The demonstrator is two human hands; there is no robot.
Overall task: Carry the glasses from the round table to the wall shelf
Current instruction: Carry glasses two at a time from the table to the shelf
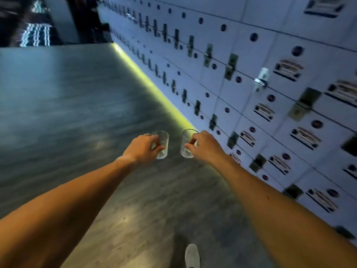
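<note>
One clear glass (161, 145) is held in the left hand (142, 149), a second glass (187, 144) in the right hand (205, 147); each grip is closed around its glass, above the floor (77, 113) beside a wall of lockers (270, 113).

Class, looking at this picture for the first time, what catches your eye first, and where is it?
Centre frame, the left hand and right hand each hold a clear empty drinking glass above the grey floor. A glowing yellow light strip runs along the pale locker wall on the right.
</note>
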